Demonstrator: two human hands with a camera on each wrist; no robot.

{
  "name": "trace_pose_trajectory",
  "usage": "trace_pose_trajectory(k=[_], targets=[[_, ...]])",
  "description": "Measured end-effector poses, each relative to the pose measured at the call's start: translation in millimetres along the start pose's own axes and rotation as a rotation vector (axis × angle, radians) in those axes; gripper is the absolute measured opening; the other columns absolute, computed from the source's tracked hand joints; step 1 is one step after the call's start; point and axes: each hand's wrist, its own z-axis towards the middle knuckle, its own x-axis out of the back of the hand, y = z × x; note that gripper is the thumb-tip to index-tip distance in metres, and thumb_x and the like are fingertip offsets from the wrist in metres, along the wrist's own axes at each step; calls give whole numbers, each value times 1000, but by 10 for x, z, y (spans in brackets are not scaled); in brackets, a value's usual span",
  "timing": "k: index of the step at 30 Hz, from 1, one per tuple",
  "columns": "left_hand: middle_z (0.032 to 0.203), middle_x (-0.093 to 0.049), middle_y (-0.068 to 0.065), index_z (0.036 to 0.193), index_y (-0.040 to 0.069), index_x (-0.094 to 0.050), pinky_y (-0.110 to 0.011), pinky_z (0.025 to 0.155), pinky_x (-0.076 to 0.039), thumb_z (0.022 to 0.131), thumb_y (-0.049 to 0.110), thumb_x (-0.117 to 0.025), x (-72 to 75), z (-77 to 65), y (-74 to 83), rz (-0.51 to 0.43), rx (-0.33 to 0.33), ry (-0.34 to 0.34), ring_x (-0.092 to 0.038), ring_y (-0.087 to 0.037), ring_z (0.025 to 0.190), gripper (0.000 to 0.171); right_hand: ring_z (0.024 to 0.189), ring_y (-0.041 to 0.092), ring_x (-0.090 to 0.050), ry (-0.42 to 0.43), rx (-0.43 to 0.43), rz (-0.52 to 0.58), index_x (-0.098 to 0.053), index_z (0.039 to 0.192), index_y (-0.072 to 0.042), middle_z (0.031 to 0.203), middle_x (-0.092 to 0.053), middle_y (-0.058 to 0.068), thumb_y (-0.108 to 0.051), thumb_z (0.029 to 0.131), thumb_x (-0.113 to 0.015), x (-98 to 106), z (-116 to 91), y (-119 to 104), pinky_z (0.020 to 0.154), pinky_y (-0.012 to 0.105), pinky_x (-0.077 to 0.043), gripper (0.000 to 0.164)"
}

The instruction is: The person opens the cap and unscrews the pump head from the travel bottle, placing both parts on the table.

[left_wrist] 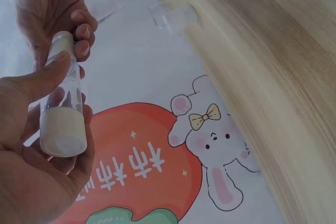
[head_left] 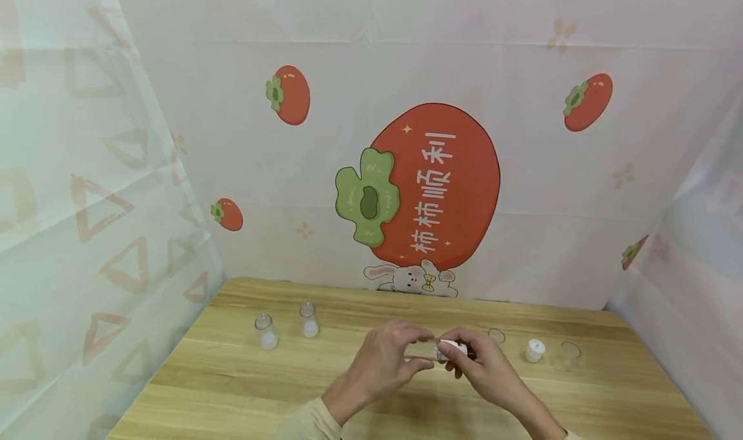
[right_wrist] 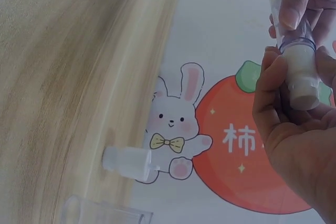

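Observation:
Both hands meet over the front middle of the wooden table, joined by one small bottle. My left hand (head_left: 383, 356) grips its clear bottle body (left_wrist: 69, 90), which ends in a white base (left_wrist: 63, 132); the thumb lies along the side. At the other end my right hand (head_left: 484, 366) holds the white pump top (right_wrist: 302, 74) between thumb and fingers. In the right wrist view the pump top sits against the clear collar of the bottle, in line with it. Part of the bottle is hidden behind fingers in the head view.
Two clear bottles with white bottoms, one nearer (head_left: 266, 331) and one farther (head_left: 309, 320), stand at the left. Toward the right are a loose white pump top (head_left: 535, 350) and two clear caps (head_left: 571, 350). A printed cloth backdrop (head_left: 325, 246) rises behind the table (head_left: 232, 388).

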Motion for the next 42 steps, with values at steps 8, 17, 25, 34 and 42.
trace_pose_trajectory(k=[8, 17, 25, 34, 42], targets=[[105, -76, 5, 112, 13, -78, -22, 78, -53, 82, 30, -86, 8, 27, -10, -12, 11, -14, -67, -9, 91, 36, 65, 17, -64, 43, 35, 2, -69, 104, 0, 82, -65, 9, -9, 102, -61, -4, 34, 44, 54, 33, -57, 13], [110, -76, 1, 118, 9, -76, -18, 74, -51, 87, 29, -82, 26, 30, -42, -181, 95, -60, -69, -9, 91, 38, 70, 11, -63, 100, 73, -49, -70, 107, 1, 89, -67, 8, -8, 93, -74, 14, 47, 6, 59, 29, -57, 18], [111, -75, -3, 119, 9, -76, -20, 76, -54, 89, 31, -80, 38, 39, -47, -261, 176, -72, -69, -10, 93, 38, 84, 13, -64, 131, 95, -27, -70, 109, -4, 101, -70, 7, -9, 89, -79, 7, 49, -15, 70, 30, -59, 22], [113, -74, 0, 118, 7, -76, -22, 81, -55, 87, 28, -82, -8, -10, -58, -349, 209, -84, -70, -11, 98, 37, 90, 13, -65, 183, 191, -60, -71, 103, -11, 103, -71, 11, 1, 94, -69, -42, 17, -19, 68, 29, -55, 16], [113, -74, -1, 118, 8, -75, -23, 80, -55, 88, 27, -82, 21, 37, -76, -354, 207, -64, -69, -9, 97, 37, 97, 16, -64, 173, 31, -13, -67, 118, -6, 109, -70, 6, -10, 92, -76, 11, 58, -46, 81, 28, -56, 27]])
